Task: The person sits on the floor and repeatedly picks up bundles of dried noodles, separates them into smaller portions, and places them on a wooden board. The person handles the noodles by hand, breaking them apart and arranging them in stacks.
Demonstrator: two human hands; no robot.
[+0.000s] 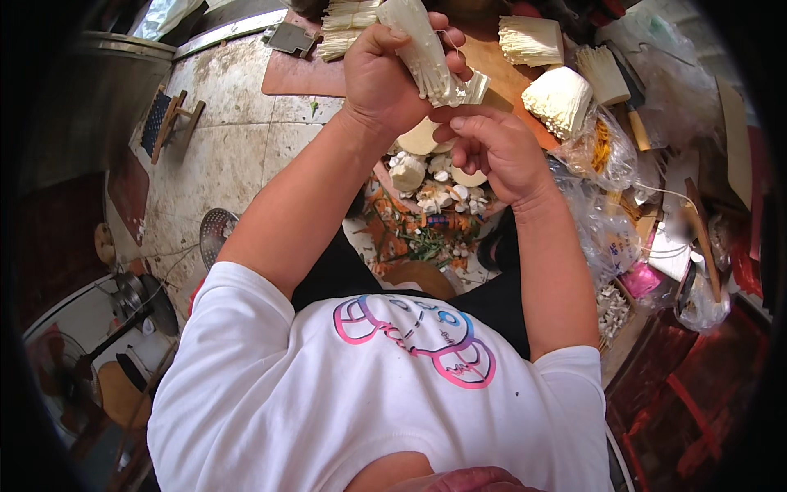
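My left hand [381,86] is wrapped round a pale bunch of enoki mushrooms [416,49], tilted with its small caps toward my right hand. My right hand [498,152] is closed, its thumb and forefinger pinched close under the caps; whatever lies between the fingertips is too small to name. Past the hands, an orange-brown wooden board [494,78] carries a cut enoki bundle [531,41]. A rounder enoki clump [557,100] and another bundle [602,75] lie to its right. Below my hands a tub of mushroom scraps [443,197] stands between my legs.
A knife with a wooden handle [638,127] lies at the right beside clear plastic bags [607,238]. More enoki [348,29] sits at the top, near a reddish board [303,76]. On the stained tile floor at left are a small wooden stool [182,121] and a metal colander [217,234].
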